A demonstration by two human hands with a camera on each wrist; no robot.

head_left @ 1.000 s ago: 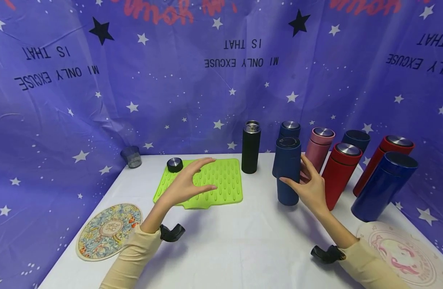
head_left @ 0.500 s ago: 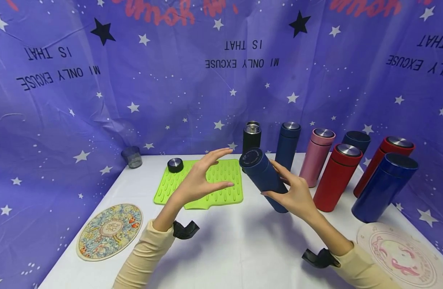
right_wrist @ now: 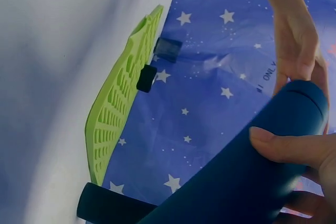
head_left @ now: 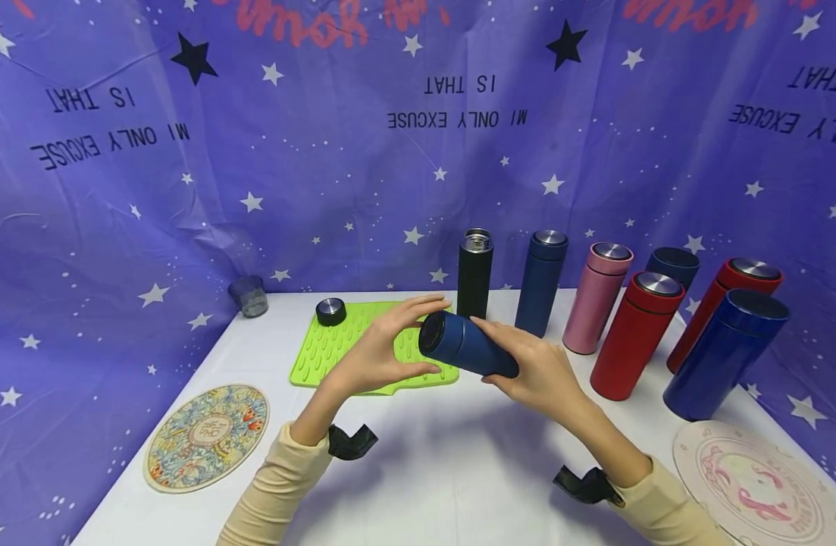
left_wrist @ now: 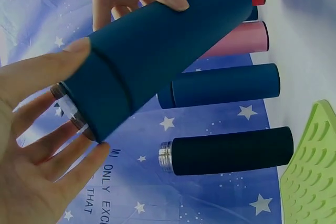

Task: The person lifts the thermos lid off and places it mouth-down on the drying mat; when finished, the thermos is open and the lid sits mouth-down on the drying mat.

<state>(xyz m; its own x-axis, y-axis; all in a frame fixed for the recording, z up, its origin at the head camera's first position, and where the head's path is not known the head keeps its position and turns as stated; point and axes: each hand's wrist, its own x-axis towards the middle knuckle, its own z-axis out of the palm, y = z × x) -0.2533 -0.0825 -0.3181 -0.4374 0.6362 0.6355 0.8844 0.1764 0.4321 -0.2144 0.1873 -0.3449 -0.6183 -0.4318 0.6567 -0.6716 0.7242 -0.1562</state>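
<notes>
My right hand (head_left: 536, 375) grips a dark blue thermos flask (head_left: 482, 350) around its body and holds it raised, tilted with its lid (left_wrist: 92, 98) toward the left. Around that lid end my left hand (head_left: 386, 353) is spread, thumb on the near side and fingers on the far side. In the left wrist view, the left thumb overlaps the lid's edge, and the fingers are fairly straight behind it. A black flask (head_left: 474, 277) without a lid stands behind, its steel neck bare. Its likely match, a black lid with a silver top (head_left: 331, 311), sits on the green mat (head_left: 308, 371).
Upright flasks stand at the right: a blue one (head_left: 542, 284), a pink one (head_left: 595, 303), a red one (head_left: 636, 337) and a glossy blue one (head_left: 724, 356), among others. A dark glass (head_left: 248, 296) is at back left. Round mats (head_left: 209, 440) (head_left: 759, 481) lie at both sides.
The right hand has lifted the blue flask from the right, carried it left and tipped it toward the left hand. My left hand has moved right, to the lid end.
</notes>
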